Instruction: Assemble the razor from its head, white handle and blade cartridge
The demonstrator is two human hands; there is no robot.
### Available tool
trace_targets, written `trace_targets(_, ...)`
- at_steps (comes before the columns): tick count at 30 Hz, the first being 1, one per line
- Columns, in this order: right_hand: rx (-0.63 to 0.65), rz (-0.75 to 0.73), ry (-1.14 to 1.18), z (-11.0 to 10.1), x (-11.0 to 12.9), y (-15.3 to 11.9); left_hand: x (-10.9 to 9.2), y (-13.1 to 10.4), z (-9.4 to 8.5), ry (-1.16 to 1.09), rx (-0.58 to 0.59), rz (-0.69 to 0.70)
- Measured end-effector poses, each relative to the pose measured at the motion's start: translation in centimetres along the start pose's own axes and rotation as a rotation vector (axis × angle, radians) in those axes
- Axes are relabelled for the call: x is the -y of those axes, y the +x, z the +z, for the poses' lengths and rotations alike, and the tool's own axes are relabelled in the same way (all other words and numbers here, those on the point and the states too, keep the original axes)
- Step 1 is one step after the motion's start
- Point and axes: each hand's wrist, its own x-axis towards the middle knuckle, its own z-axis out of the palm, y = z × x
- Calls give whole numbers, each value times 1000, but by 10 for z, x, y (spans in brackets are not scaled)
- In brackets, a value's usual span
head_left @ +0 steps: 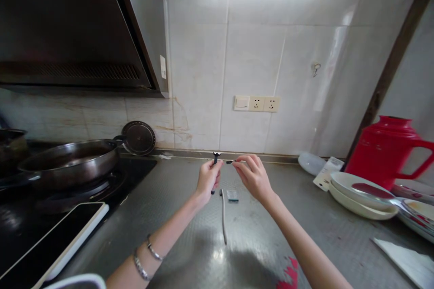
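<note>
My left hand is closed around the dark handle of what looks like a razor, held upright with its T-shaped, silvery head at the top. Just to the right, my right hand pinches a small dark piece between thumb and fingertips. That piece is close to the razor; its kind is too small to make out. Below the hands a thin pale grey stick with a dark upper end lies on the counter. Beside its top sits a small clear packet with a teal edge.
The metal counter runs to a tiled wall with sockets. At left are a pan on the black stove, a round dark disc and a phone-like device. Plates and a red jug stand at right.
</note>
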Motion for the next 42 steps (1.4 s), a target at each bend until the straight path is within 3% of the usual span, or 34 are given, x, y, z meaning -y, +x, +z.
trace_targets(9,60,-83,-19,5,4,3,-7,-5,3,-26,28,-14)
trace_targets(14,73,-54,15,4,6,6,-8,-4,1,-7,42,-25)
trace_targets(21,165,182,295,-7,3,16,-13,1,-6,54,40,8)
trace_targets(30,283,653,820,2,-5,16,-8,2,-6,125,73,-38)
trace_targets(37,341,688,908,1,-5,17,-8,3,-7,106,70,-46)
trace_targets(42,305,721,926,3,-4,17,-5,4,-8,82,94,-20)
